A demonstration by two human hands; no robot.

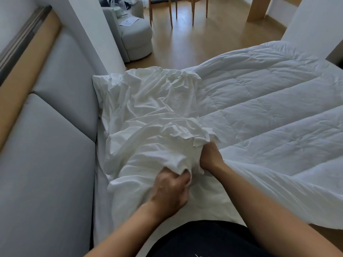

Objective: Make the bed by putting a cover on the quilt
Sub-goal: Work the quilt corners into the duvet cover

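Left hand (170, 188) grips a bunched fold of the white cover (148, 112), which lies crumpled at left by the headboard (55, 127). Right hand (210, 156) is buried in the cover's folds, so I cannot tell its finger state. The quilt (269, 101) is spread to the right.

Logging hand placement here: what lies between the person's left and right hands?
Head view: a bunched fold of the crumpled white fabric cover fills the gap between left hand and right hand, both gripping it.

No legible text in view, white paper sheet (129, 21) on grey rounded upholstered armchair (138, 38) carries dark print too small to read, white marks on black garment (200, 238) at bottom edge cut off, unreadable.
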